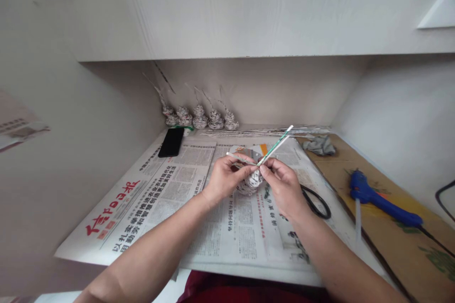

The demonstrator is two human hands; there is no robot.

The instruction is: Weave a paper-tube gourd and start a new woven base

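Note:
Both hands meet over a woven paper gourd [250,183] made of rolled newspaper strips, above the newspaper [241,236]. My left hand [229,175] pinches near the top of the gourd, where a short pale paper strip [238,156] sticks out to the left. My right hand [280,177] is closed at the base of thin paper strips, one of them a green and white strip [277,144], which slant up to the right. The fingertips of the two hands almost touch. Part of the gourd is hidden behind the fingers.
Several finished-looking paper gourds [215,120] stand along the back wall. Rolled paper sticks [270,131] lie beside them. A black phone [171,142] rests at left. Scissors with black handles [316,202] lie by my right wrist. A blue glue gun [380,201] and grey cloth [320,145] are on cardboard.

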